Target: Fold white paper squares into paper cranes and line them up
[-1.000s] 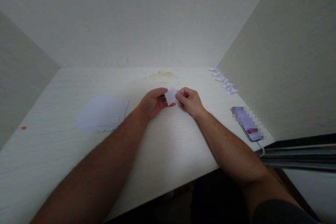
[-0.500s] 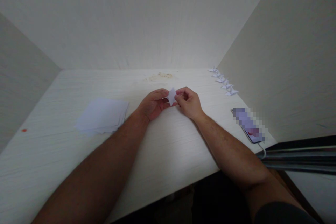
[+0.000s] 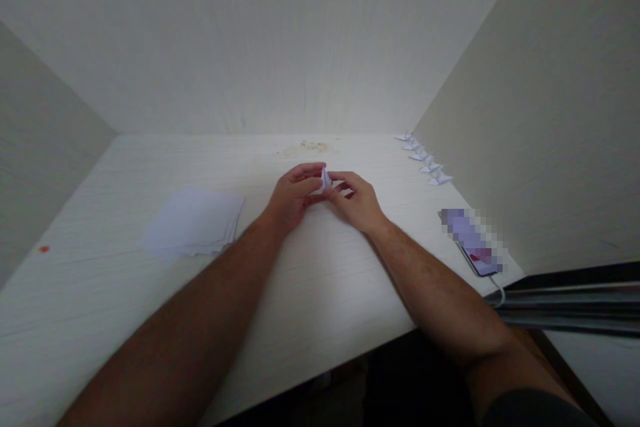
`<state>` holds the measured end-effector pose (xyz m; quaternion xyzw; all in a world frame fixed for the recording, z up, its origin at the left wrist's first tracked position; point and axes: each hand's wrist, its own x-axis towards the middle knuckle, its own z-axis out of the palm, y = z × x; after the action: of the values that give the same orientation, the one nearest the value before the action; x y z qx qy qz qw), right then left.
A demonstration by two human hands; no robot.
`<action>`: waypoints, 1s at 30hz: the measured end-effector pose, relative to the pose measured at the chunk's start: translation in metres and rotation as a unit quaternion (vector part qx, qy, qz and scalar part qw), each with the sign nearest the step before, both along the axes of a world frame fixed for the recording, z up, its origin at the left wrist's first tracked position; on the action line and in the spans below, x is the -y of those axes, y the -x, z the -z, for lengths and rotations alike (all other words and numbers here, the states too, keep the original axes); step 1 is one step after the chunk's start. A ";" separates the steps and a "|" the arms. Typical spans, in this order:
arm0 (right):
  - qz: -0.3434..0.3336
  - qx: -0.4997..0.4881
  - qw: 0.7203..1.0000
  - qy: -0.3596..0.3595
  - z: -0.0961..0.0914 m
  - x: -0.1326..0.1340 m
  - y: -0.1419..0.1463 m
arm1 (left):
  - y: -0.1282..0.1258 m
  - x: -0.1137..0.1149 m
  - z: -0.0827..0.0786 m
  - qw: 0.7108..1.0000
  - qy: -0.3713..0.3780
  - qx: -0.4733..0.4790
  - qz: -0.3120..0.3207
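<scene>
My left hand (image 3: 293, 195) and my right hand (image 3: 355, 200) meet at the middle of the pale wooden desk (image 3: 300, 260). Between their fingertips they pinch a small white folded paper piece (image 3: 325, 179), of which only a narrow sliver shows above the fingers. Both hands are closed on it, thumbs and forefingers pressed together. A stack of white paper sheets (image 3: 193, 221) lies on the desk to the left of my left forearm.
Several small folded paper pieces (image 3: 424, 159) stand in a row along the right wall. A phone (image 3: 473, 241) with a white cable lies at the desk's right edge. A brownish stain (image 3: 307, 146) marks the far desk, a red dot (image 3: 44, 249) the left side.
The paper piece has been folded smaller: a second ago it showed as a flat square between my hands, now only a thin edge shows. My hands have closed together over it.
</scene>
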<state>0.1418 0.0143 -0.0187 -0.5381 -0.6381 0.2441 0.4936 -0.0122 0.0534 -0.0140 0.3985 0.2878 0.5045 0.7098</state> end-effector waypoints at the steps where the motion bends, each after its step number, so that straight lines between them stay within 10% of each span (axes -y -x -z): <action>1: 0.002 0.004 1.000 -0.003 0.000 0.000 0.000 | 0.000 0.000 0.000 1.000 0.000 -0.003 -0.001; 16: 0.054 0.166 0.982 -0.072 -0.004 0.003 -0.007 | -0.007 0.006 0.004 0.988 -0.069 -0.134 -0.043; 30: 0.045 0.066 0.996 -0.038 -0.015 0.002 -0.013 | -0.005 0.006 0.003 0.966 -0.103 -0.230 -0.055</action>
<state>0.1547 0.0122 -0.0035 -0.5617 -0.6533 0.1611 0.4814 -0.0071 0.0476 -0.0168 0.5584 0.4107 0.4646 0.5510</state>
